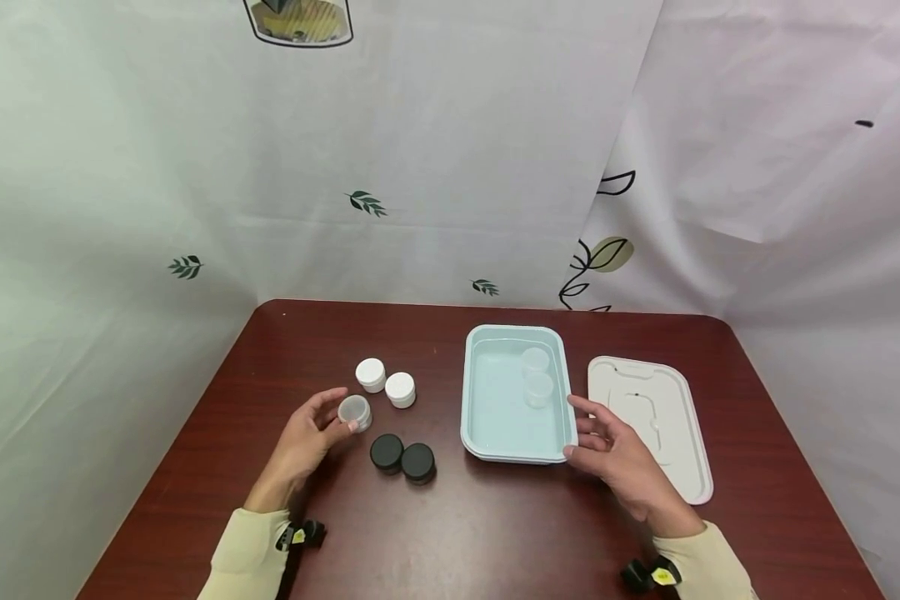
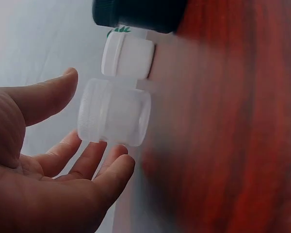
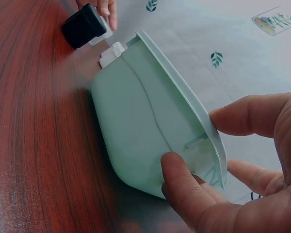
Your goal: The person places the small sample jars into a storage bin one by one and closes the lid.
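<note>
My left hand (image 1: 302, 442) is around a clear lidless-looking jar (image 1: 355, 412) on the table's left side. In the left wrist view the thumb (image 2: 58, 97) stands apart from this jar, and the other fingers are close below it; whether they touch cannot be made out. With fingers spread, my right hand (image 1: 621, 462) touches the rim and outer wall of a pale blue-green tub (image 1: 487, 429) at its right side. Two clear jars (image 1: 537, 389) are inside this tub. Two white-lidded jars (image 1: 401, 389) and two black-lidded jars (image 1: 418, 462) stand near my left hand.
A white tub lid (image 1: 682, 433) lies right of the tub, partly behind my right hand. The dark red wooden table (image 1: 480, 533) meets a patterned white cloth (image 1: 435, 150) at its back and sides. Black wrist devices (image 1: 651, 575) sit at both sleeves.
</note>
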A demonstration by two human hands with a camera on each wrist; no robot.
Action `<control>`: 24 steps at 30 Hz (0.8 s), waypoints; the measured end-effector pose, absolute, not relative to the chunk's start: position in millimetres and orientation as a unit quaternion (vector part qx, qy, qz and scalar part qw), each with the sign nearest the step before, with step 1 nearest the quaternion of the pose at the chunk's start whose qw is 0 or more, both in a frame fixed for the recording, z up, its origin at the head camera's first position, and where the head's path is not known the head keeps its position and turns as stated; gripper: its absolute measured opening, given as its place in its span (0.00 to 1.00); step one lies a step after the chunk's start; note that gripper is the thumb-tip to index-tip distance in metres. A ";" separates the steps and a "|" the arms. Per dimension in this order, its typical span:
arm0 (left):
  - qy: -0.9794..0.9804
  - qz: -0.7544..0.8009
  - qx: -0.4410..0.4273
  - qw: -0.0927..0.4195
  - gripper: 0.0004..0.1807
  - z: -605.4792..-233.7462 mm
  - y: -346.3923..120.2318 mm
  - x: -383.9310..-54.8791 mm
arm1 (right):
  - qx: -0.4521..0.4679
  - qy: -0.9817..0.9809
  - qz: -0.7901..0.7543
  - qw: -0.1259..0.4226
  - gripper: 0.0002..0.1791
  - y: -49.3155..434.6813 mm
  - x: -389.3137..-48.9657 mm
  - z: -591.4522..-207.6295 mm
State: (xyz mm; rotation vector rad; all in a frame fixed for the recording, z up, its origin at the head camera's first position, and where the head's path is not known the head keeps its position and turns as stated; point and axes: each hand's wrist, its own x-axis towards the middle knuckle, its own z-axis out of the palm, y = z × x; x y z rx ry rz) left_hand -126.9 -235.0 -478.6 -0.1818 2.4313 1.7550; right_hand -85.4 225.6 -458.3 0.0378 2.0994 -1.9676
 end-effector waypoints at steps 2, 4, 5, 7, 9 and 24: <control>0.808 0.582 -0.061 0.071 0.38 -480.4 -234.1 -126.3 | 0.016 0.722 -0.679 0.132 0.44 225.8 -84.9 -459.1; 0.806 0.585 -0.061 0.069 0.38 -482.2 -233.4 -126.0 | 0.017 0.720 -0.681 0.132 0.44 226.0 -84.6 -459.5; 0.805 0.586 -0.061 0.066 0.37 -483.1 -233.2 -126.0 | 0.016 0.719 -0.682 0.132 0.44 226.1 -84.5 -459.7; 0.806 0.585 -0.061 0.061 0.36 -484.5 -232.7 -125.8 | 0.015 0.718 -0.683 0.131 0.44 226.3 -84.5 -459.7; 0.807 0.584 -0.063 0.057 0.35 -485.3 -232.1 -125.6 | 0.015 0.716 -0.685 0.130 0.44 226.5 -84.4 -459.7; 0.808 0.578 -0.104 0.039 0.33 -464.2 -236.8 -121.2 | 0.020 0.711 -0.688 0.142 0.45 228.8 -86.1 -458.9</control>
